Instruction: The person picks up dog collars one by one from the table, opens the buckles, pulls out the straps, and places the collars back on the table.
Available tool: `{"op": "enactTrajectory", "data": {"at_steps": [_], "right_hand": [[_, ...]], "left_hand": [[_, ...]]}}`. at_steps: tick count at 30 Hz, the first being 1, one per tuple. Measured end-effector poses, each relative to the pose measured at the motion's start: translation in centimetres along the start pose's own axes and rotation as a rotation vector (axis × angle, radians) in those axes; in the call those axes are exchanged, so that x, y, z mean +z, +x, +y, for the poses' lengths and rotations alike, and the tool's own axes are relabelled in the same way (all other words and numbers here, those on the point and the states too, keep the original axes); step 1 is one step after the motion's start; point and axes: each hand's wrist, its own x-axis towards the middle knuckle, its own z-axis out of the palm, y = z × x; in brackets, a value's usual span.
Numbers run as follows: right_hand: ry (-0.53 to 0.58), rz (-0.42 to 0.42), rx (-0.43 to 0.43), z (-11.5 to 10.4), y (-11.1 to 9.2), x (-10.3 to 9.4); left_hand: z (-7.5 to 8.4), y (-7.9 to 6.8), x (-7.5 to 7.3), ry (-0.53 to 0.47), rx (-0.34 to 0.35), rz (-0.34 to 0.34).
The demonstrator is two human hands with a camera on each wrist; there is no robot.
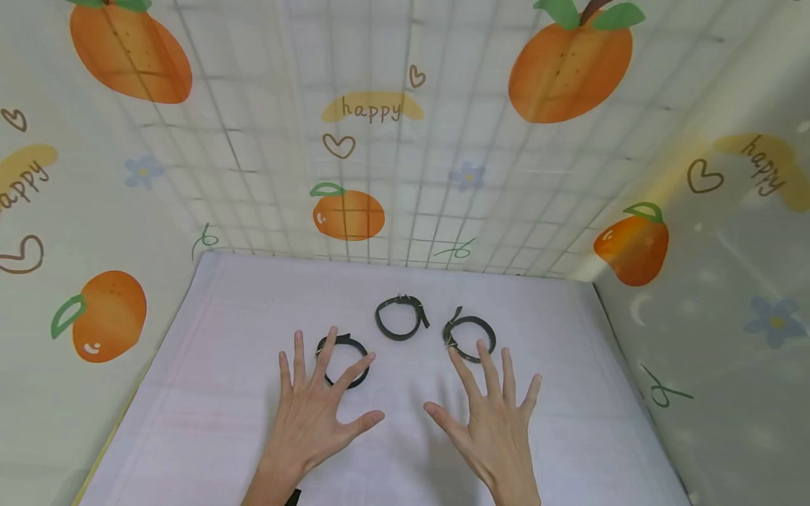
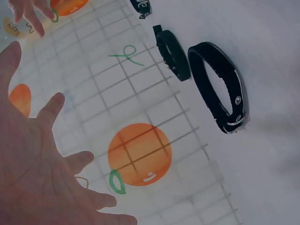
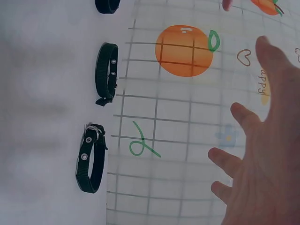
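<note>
Three small dark buckled collars, each closed into a ring, lie on the white tabletop: a left collar (image 1: pixel 344 339), a middle collar (image 1: pixel 400 338) and a right collar (image 1: pixel 484 325). My left hand (image 1: pixel 310 414) is held with fingers straight and spread, its fingertips overlapping the left collar in the head view. Likewise spread, my right hand (image 1: pixel 503 422) has its fingertips at the near edge of the right collar. Neither hand holds anything. Metal eyelets and a buckle show on the nearest collar (image 2: pixel 204 84) in the left wrist view.
White cloth with printed oranges (image 1: pixel 349 216), hearts and "happy" lettering hangs behind and at both sides of the table (image 1: pixel 209 337). A wire grid shows through the back cloth. Farther back than the other two lies the middle collar.
</note>
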Motion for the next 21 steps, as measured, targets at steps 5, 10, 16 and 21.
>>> {"op": "enactTrajectory", "data": {"at_steps": [5,10,16,21], "right_hand": [[0.008,-0.01,0.005,-0.02,-0.12,-0.03],[0.025,-0.022,0.007,-0.36,-0.11,0.0],[0.041,-0.02,0.002,-0.69,-0.22,0.34],[0.056,-0.012,0.005,-0.81,-0.17,0.65]], "left_hand": [[0.17,0.0,-0.08,0.008,-0.002,-0.008],[0.24,0.04,-0.11,0.001,-0.002,0.0],[0.2,0.04,0.16,-0.015,-0.02,-0.02],[0.19,-0.02,0.6,-0.02,-0.035,-0.041]]}}
